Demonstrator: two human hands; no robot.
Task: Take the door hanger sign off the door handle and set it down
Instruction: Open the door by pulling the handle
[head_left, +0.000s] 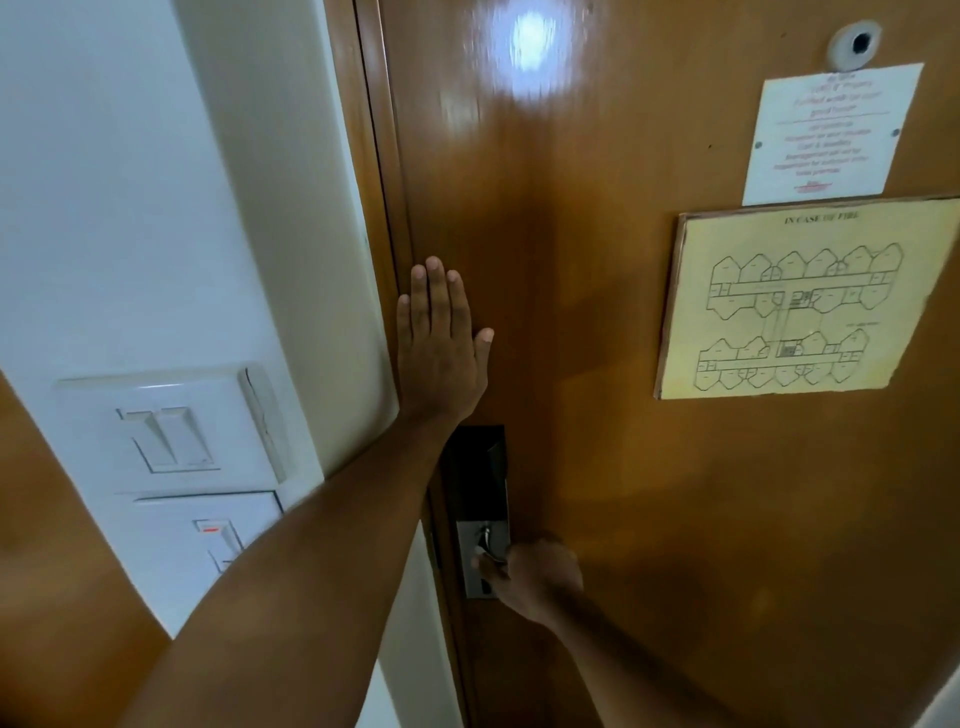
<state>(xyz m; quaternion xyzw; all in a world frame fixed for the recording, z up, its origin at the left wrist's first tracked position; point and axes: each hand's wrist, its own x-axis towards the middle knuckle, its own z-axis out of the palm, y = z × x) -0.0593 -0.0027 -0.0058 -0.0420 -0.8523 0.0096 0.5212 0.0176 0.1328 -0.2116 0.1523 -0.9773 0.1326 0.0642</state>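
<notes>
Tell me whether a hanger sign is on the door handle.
No: the right hand grips the handle, and no sign shows there.

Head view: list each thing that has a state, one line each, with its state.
Door: shut against its frame.
Door handle: gripped; no hanger sign visible on it.
Left hand: flat on the door, fingers straight.
Right hand: closed around the door handle.
Fire plan: fixed to the door.
Upper switches: position unclear.
Lower switch: red mark showing.

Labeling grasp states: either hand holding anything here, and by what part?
Right hand is closed around the door handle at its lever. Left hand holds nothing, flat on the door. No hanger sign visible.
</notes>
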